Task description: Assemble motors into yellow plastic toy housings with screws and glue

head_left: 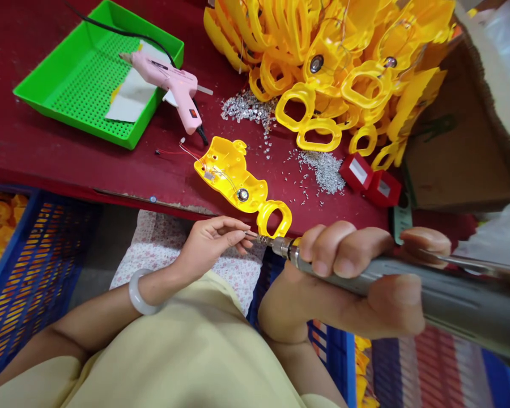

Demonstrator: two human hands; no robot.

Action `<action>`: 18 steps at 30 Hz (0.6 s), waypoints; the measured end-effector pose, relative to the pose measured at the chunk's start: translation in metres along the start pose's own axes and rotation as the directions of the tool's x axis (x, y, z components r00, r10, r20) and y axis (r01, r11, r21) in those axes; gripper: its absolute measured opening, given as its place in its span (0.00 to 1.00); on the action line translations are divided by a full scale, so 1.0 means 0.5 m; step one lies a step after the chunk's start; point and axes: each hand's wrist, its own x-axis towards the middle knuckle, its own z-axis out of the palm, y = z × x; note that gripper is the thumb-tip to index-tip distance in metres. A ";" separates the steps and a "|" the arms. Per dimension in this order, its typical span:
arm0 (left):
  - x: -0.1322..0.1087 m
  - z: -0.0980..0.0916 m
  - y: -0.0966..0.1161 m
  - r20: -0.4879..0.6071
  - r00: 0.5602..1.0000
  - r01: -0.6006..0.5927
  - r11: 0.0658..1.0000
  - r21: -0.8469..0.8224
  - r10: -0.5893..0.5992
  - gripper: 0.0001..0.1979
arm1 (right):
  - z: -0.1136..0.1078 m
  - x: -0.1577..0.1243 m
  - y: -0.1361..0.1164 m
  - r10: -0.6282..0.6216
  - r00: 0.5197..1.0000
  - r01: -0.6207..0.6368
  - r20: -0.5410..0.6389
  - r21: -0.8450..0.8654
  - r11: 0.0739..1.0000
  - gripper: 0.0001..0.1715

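Observation:
My right hand point(348, 272) is shut around a grey electric screwdriver point(425, 289), with a slim metal tool point(476, 263) lying along it under the thumb. The screwdriver's metal tip point(255, 237) points left, and the fingertips of my left hand point(210, 245) pinch at it. A yellow plastic moulded part point(232, 178) with red wires and a round metal fitting lies on the table just above both hands. Its ring-shaped end point(274, 218) nearly reaches the tool's collar.
A heap of yellow plastic parts point(323, 56) fills the far side of the red table point(68, 153). Silver beads point(323, 170), red boxes point(368, 178), a pink glue gun point(170, 85) in a green tray point(127, 136), and blue crates point(34, 272) lie around.

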 end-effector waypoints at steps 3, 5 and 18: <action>-0.004 -0.008 0.018 -0.031 0.964 -0.239 0.913 0.330 0.264 0.12 | -0.004 0.014 0.000 -0.023 1.000 0.023 -0.017 -0.013 1.000 0.11; 0.002 -0.019 0.038 0.062 0.816 -0.462 0.585 0.667 0.574 0.11 | -0.003 0.034 0.010 -0.052 0.999 0.051 -0.010 -0.030 0.998 0.10; 0.099 -0.050 0.063 0.699 0.472 -0.537 -0.454 0.711 0.537 0.08 | 0.050 0.118 0.145 -0.162 0.981 0.150 -0.102 -0.115 0.982 0.08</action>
